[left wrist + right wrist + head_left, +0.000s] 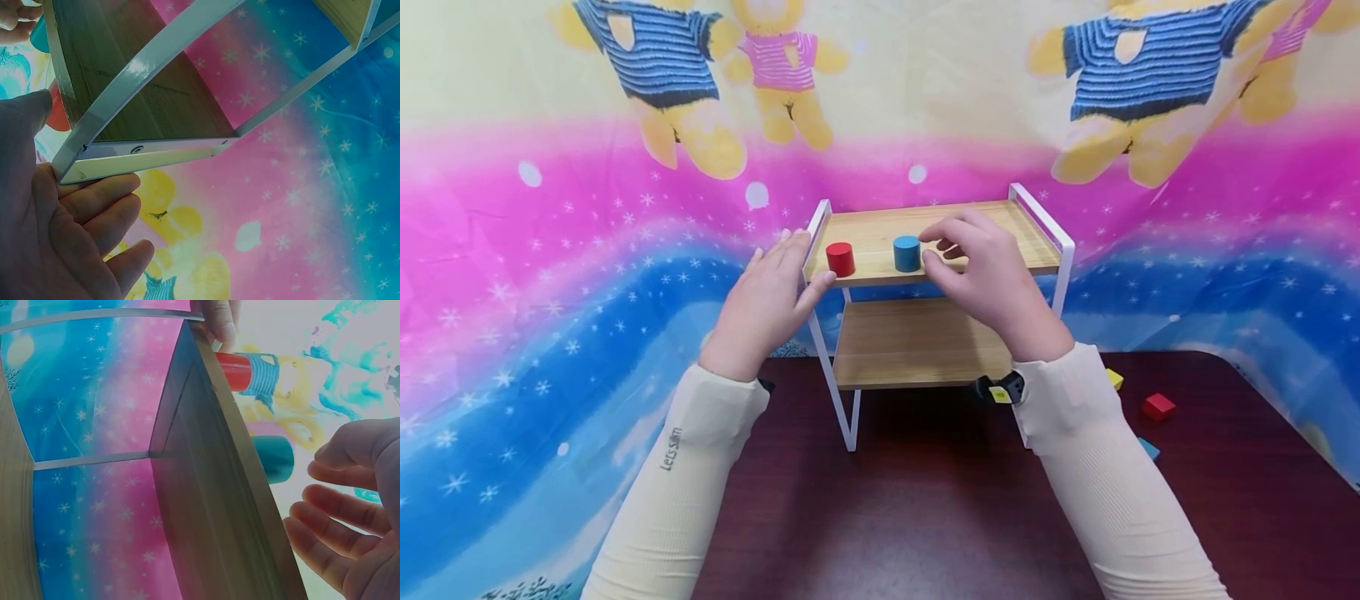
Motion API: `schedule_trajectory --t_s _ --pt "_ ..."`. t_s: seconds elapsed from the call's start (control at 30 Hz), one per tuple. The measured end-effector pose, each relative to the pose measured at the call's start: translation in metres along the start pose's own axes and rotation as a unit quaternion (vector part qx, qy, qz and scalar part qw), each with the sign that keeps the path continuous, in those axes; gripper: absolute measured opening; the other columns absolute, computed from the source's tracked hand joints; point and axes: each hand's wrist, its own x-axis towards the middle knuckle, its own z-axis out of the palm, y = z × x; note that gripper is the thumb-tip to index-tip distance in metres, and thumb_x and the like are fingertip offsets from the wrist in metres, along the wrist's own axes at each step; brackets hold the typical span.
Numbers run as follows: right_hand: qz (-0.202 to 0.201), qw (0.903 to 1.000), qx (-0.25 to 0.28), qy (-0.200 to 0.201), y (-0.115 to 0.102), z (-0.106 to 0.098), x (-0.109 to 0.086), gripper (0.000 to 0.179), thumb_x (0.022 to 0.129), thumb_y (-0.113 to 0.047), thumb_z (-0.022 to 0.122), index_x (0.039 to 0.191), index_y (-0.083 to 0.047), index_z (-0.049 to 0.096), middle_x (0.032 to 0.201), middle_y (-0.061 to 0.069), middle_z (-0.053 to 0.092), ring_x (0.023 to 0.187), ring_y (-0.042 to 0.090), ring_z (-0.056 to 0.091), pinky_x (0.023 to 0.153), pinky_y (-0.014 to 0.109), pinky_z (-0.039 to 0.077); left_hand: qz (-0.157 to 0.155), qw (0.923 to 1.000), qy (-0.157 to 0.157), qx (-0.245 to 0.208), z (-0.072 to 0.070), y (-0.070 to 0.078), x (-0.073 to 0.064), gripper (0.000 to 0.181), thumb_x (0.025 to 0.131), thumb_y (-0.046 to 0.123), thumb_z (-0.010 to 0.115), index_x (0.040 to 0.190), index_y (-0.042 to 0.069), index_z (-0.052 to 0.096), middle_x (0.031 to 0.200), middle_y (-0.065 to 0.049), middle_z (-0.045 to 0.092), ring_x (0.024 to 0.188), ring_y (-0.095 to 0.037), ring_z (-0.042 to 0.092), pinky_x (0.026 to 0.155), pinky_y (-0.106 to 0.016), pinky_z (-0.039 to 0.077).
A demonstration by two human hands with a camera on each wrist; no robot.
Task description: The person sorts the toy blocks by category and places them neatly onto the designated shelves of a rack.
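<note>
A red cylinder block (840,260) and a blue cylinder block (907,254) stand upright along the front of a small shelf's wooden top board (880,223). My left hand (763,304) lies with straight fingers against the white frame (94,128) at the shelf's left corner, its thumb tip close to the red block. Just right of the blue block is my right hand (981,271), fingers loosely bent and holding nothing. In the right wrist view a gap shows between its fingertips and the blue block (274,459).
Below the top board is a lower wooden board (917,342). The shelf stands on a dark red-brown table (910,517). On the right lie a yellow block (1115,380), a red block (1159,407) and a blue block (1148,448), partly behind the right sleeve. A patterned cloth (917,142) hangs behind.
</note>
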Motion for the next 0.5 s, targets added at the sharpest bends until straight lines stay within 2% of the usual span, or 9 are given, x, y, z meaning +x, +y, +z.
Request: schedule_trajectory --t_s 0.23,0.5 --pt "-0.012 0.9996 0.001 0.026 -0.001 -0.006 -0.015 0.017 0.093 -0.007 0.070 0.109 -0.002 0.074 0.108 0.011 0.067 0.092 0.023 0.069 0.085 0.042 0.060 0.000 1.0000 0.000 0.000 0.000 -0.001 0.001 0.080 0.099 0.051 0.058 0.160 0.007 0.029 0.163 -0.017 0.032 0.153 -0.032 0.022 0.123 -0.056 0.016" --pt "-0.014 0.9988 -0.018 0.043 0.000 -0.011 -0.035 0.021 0.088 -0.005 0.076 0.109 -0.003 0.075 0.106 0.010 0.068 0.092 0.023 0.067 0.085 0.043 0.059 -0.002 1.0000 -0.005 -0.002 0.000 -0.002 0.001 0.084 0.098 0.059 0.054 0.160 0.007 0.029 0.164 -0.015 0.030 0.154 -0.031 0.021 0.124 -0.053 0.012"
